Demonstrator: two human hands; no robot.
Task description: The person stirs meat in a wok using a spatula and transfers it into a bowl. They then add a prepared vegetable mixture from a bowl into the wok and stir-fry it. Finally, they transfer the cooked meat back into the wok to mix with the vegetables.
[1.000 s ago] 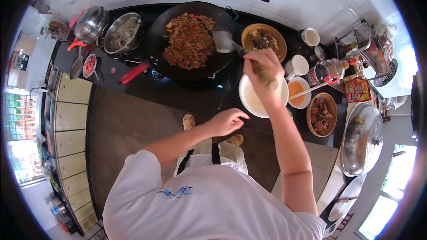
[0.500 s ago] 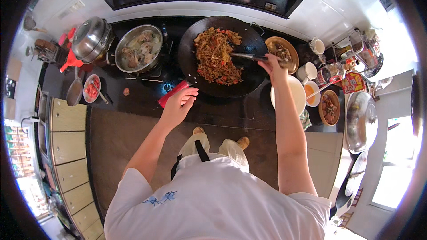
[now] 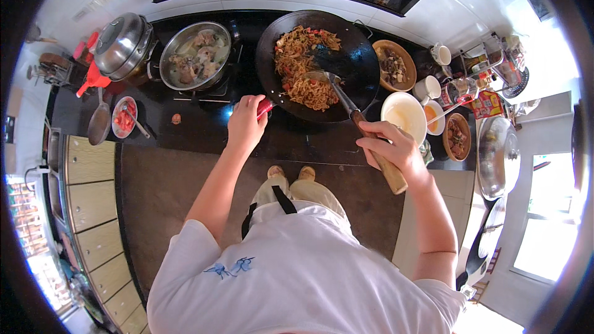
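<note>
My left hand (image 3: 249, 119) is closed round the red handle (image 3: 265, 107) of a large dark wok (image 3: 359, 80) on the stove. Brown noodles (image 3: 297, 55) with red and orange bits lie mostly on the wok's left side. My right hand (image 3: 391, 147) grips the wooden grip of a long spatula (image 3: 346, 104), whose metal blade rests among the nearer noodles. The spatula's wooden end points back toward me. Just beyond my right hand stands a pale bowl (image 3: 404, 110) with light-coloured contents.
Left of the wok sits a steel pot (image 3: 166, 65) of meat in broth; farther left are a lidded steamer (image 3: 117, 40), a bowl of red pieces (image 3: 119, 131) and a ladle (image 3: 99, 125). Rightward are a tan bowl (image 3: 375, 46), a white mug (image 3: 427, 88) and a brown bowl (image 3: 450, 152).
My left hand has closed on the wok handle. My right hand has drawn nearer to me, bringing the spatula's grip along. Some noodles have shifted, and the wok has tilted slightly.
</note>
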